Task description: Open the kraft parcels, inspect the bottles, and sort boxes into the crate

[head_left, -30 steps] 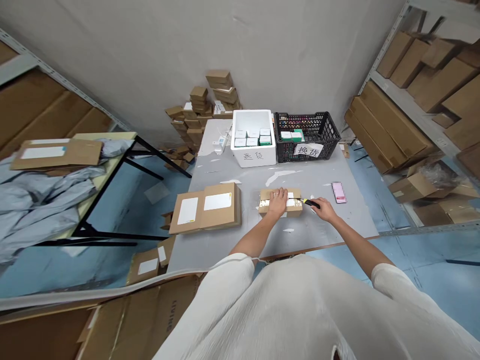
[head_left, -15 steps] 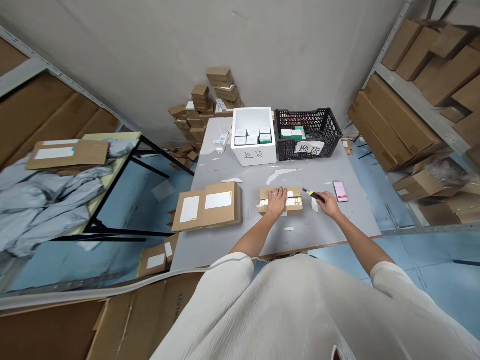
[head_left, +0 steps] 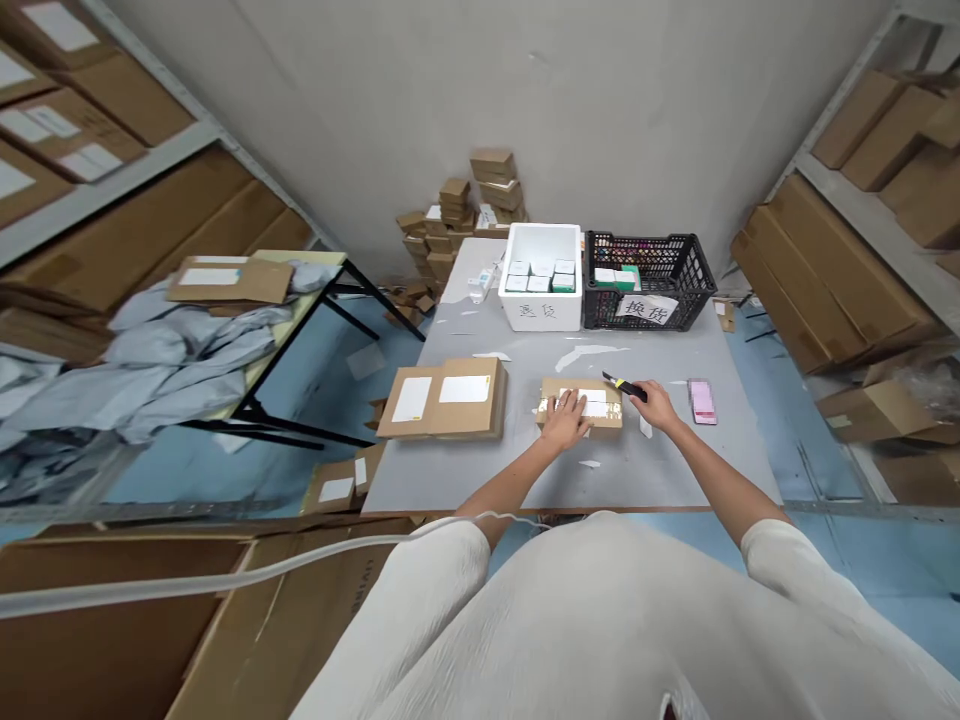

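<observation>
A small brown cardboard box (head_left: 606, 412) with a white label and patterned tape lies on the grey table (head_left: 480, 480). My left hand (head_left: 566, 420) rests on its left half, fingers spread. In my right hand (head_left: 654, 405) is a black and yellow utility knife (head_left: 628, 388), its blade pointing left over the box's far right corner. Whether the blade touches the cardboard I cannot tell. A pink-screened phone (head_left: 703, 401) lies to the right of that hand.
Larger labelled cartons (head_left: 450, 400) lie at the table's left. Behind stand a white foam bin (head_left: 541, 312) and a black plastic crate (head_left: 651, 310), both holding small white and green boxes. Grey bags (head_left: 172, 370) cover a side table; shelves with cartons flank both sides.
The view has turned left, so everything sits further right in it. The knife tip has moved left, from beside the box to over its far right corner. My left hand stays on the box.
</observation>
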Demonstrator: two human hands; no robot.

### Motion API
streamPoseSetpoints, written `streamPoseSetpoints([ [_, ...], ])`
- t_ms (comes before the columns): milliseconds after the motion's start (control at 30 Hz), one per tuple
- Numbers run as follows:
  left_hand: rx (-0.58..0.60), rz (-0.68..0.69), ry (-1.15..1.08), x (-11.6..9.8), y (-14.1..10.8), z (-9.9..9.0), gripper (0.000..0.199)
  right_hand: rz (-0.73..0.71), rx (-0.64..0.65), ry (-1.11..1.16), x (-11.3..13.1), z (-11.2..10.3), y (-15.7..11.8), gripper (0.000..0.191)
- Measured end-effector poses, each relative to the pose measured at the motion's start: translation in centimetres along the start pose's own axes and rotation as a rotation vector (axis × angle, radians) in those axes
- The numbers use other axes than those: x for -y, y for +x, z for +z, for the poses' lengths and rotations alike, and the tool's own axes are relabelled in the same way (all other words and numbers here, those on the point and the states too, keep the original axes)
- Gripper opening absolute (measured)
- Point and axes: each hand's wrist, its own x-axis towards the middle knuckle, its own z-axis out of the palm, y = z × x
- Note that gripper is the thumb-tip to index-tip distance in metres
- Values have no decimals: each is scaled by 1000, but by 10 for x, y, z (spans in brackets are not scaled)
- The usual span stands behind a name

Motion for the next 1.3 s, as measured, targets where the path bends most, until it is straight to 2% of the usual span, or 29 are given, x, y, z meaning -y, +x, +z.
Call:
streamPoseSetpoints([
  [200, -24, 0, 13, 20, -29, -9, 56, -105, 123, 32, 53, 17, 49, 42],
  [300, 13, -18, 32, 25, -31, -15, 46, -103, 215, -20, 75, 23, 57, 41],
  [400, 73, -56, 7, 30, -28, -17, 38, -86, 276, -78, 85, 25, 54, 41],
  [533, 140, -131, -63, 37, -23, -17, 37, -52, 255, -86, 80, 21, 41, 40],
  [633, 142, -178, -77, 40, -17, -20, 35, -31, 224, -46, 71, 18, 28, 40],
  [833, 57, -142, -125, 33, 2, -25, 37, 71, 179, 48, 63, 25, 2, 39],
  [1033, 102, -132, -154, 22, 12, -26, 46, 159, 209, 199, 63, 33, -15, 36],
  [1167, 61, -186, -101, 4, 13, -27, 53, 164, 119, 211, 59, 30, -6, 30],
  [1300, 65, -143, -115, -26, 14, -24, 65, 65, 1, 131, 58, 25, 25, 29],
])
